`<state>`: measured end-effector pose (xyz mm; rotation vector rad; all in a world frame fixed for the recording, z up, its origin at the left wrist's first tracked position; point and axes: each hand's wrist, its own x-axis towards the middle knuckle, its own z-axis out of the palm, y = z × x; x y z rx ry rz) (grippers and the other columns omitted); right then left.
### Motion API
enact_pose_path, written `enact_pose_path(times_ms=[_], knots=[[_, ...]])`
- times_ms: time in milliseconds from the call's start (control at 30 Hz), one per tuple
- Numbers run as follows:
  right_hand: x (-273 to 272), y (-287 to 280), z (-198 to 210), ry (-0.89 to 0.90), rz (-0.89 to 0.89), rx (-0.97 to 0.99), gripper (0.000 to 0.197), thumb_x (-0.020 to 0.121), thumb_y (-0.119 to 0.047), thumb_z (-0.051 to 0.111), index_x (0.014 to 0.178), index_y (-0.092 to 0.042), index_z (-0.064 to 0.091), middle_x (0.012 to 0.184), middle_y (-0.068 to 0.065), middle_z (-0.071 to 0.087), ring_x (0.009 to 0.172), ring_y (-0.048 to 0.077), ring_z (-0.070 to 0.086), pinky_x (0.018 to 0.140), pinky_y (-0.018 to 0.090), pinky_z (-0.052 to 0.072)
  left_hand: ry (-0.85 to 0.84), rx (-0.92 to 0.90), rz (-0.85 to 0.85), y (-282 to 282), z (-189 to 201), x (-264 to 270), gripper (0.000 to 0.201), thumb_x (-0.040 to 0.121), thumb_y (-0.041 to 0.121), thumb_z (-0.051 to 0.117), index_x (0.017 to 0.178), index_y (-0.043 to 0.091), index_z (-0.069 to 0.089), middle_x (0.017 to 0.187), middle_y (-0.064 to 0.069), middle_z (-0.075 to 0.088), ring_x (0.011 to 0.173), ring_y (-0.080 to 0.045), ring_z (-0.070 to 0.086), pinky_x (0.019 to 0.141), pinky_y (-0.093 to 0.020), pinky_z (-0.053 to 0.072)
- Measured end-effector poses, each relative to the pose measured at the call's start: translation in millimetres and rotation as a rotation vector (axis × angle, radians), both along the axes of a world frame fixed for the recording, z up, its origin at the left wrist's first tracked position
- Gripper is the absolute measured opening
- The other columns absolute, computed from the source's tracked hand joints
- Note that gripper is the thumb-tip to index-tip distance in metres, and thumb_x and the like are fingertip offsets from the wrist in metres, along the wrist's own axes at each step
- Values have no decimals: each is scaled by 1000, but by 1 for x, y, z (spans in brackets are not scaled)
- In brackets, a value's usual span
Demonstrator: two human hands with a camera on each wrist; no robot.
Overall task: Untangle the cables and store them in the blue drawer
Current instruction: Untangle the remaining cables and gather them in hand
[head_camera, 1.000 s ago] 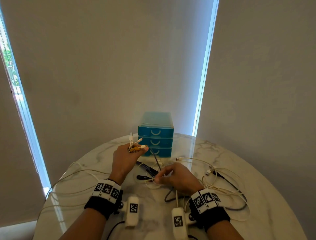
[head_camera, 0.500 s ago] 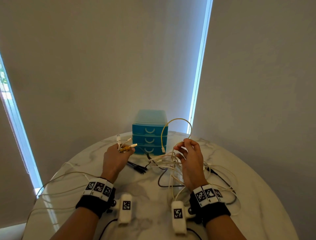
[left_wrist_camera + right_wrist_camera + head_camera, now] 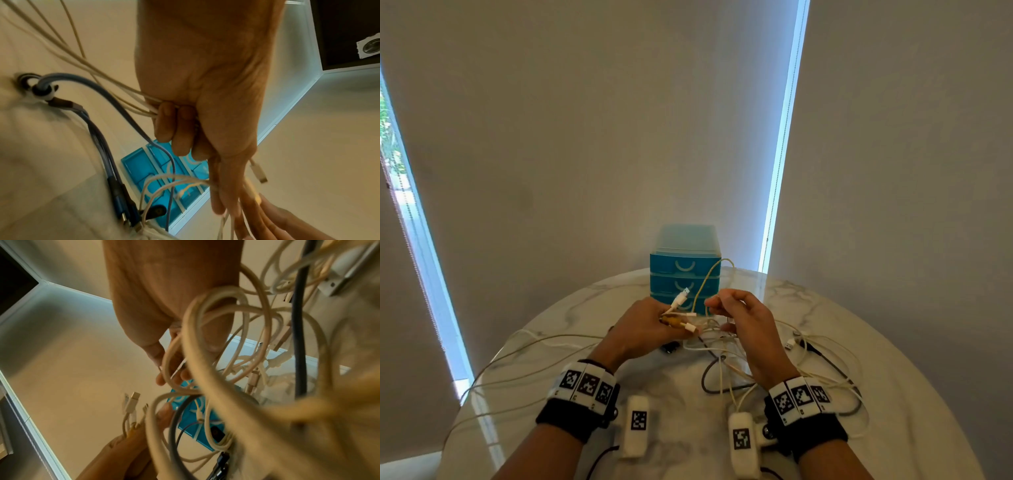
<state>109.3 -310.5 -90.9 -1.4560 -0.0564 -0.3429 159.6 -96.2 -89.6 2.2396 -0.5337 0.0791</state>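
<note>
Since half a second ago both hands have closed in above the bench (image 3: 893,394): the left hand (image 3: 643,329) grips plug ends, the right hand (image 3: 746,325) pinches a cream cable loop (image 3: 710,274), cable tangle (image 3: 736,349) beneath, blue drawer (image 3: 685,265) straight ahead.

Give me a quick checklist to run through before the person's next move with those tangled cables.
1. Left hand grips the gathered plug ends: ok.
2. Right hand pinches a white cable loop: ok.
3. That loop is free of the tangle: not ok.
4. Blue drawer unit has a drawer open to receive cables: not ok, all look closed.
5. Cables stay on the table: cannot tell; some trail to the left edge.
</note>
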Motion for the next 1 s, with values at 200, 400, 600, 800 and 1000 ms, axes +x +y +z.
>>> enact_pose_path(times_ms=[200,400,600,800,1000], knots=[[1,-6,-2,0,-98,-178,25,91,-29,86,109,-17,72,95,1,82,91,17,79,78,31,64,-110,-201,81,2,3,0,32,87,56,83,78,25,85,63,5,72,58,0,59,56,-12,41],[1,-15,-12,47,-157,-537,14,85,-16,90,91,-25,81,88,-9,80,85,5,75,83,22,61,-123,-256,129,-1,0,1,39,89,51,83,71,17,80,51,10,57,51,-1,49,53,-12,38],[0,-17,-15,205,-86,-729,10,85,-34,90,91,-30,84,92,-14,79,90,3,72,86,24,57,-139,-296,173,-2,-1,1,37,87,48,86,69,18,78,57,3,65,53,-1,52,55,-13,40],[-3,-12,-11,310,51,-858,12,97,-38,77,94,-30,84,84,-14,79,80,-2,71,69,17,49,-150,-323,196,-3,-5,5,37,86,57,84,77,21,82,70,-4,75,74,-27,71,73,-46,57],[2,-19,-12,151,-87,-402,11,93,-16,80,101,-22,84,88,-2,83,89,15,79,91,32,64,-144,-389,285,6,-4,7,39,88,53,83,69,20,80,56,0,66,55,-10,56,61,-34,45]])
